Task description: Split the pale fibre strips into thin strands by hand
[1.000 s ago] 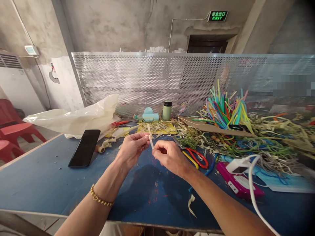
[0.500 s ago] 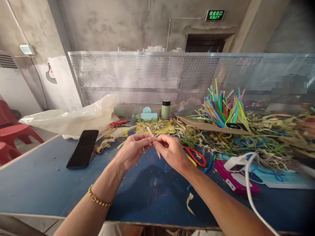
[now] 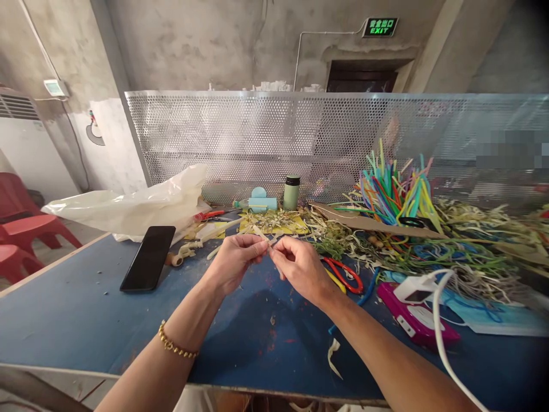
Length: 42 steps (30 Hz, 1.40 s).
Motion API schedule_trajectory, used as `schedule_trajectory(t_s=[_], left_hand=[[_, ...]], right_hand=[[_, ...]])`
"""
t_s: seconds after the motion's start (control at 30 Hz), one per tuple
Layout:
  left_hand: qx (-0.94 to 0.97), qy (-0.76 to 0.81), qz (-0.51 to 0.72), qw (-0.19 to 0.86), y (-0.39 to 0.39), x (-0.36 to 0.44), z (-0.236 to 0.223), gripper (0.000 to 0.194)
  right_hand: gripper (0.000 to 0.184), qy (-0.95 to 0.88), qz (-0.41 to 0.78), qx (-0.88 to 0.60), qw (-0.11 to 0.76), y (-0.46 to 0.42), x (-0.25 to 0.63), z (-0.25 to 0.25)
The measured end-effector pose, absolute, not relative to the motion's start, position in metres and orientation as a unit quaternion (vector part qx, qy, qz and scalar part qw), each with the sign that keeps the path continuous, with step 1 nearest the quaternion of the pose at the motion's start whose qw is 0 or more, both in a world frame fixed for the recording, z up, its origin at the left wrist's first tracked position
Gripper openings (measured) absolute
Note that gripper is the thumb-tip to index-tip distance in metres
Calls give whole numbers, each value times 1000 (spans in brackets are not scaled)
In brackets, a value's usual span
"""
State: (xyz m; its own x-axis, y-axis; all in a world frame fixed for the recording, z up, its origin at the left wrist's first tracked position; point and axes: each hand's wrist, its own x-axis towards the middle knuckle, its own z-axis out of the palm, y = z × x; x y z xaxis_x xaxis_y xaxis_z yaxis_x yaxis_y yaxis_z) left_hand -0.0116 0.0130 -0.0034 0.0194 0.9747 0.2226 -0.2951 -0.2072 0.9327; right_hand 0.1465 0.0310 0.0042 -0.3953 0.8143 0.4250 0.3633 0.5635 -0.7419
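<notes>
Over the middle of the blue table, my left hand and my right hand meet fingertip to fingertip. Both pinch a pale, thin strip of dried plant fibre, whose end pokes up above the fingers. Most of the strip is hidden by my fingertips. Just beyond my hands lies a heap of similar pale scraps on something yellow. Red-handled scissors rest right of my right hand. A loose curled strip lies near the table's front edge.
Left are a black phone and a plastic bag. Behind stand a green bottle and a perforated metal screen. Rightward lie colourful pipe cleaners, tangled fibres, a magenta power strip and a white cable.
My fingertips have drawn slightly closer around the strip, and less of it shows below them. The whole view has shifted a little. A hand at the far right edge has mostly left view.
</notes>
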Motion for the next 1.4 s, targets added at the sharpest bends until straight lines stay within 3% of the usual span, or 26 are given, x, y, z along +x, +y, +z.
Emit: schedule_trajectory(t_s=[0.23, 0.37, 0.57, 1.0, 1.4], left_hand=[[485, 334, 594, 548, 14, -17, -4, 21], [506, 336, 585, 538, 12, -16, -4, 23], [500, 342, 571, 555, 11, -16, -4, 23], [474, 329, 578, 577, 8, -14, 3, 18], [602, 344, 504, 515, 4, -15, 1, 28]], right_hand=[[34, -742, 373, -353, 431, 38, 147, 2], [30, -682, 433, -330, 488, 40, 146, 3], [24, -693, 380, -332, 515, 37, 145, 2], [26, -676, 387, -335, 531, 34, 145, 2], [22, -753, 382, -274, 460, 42, 155, 12]])
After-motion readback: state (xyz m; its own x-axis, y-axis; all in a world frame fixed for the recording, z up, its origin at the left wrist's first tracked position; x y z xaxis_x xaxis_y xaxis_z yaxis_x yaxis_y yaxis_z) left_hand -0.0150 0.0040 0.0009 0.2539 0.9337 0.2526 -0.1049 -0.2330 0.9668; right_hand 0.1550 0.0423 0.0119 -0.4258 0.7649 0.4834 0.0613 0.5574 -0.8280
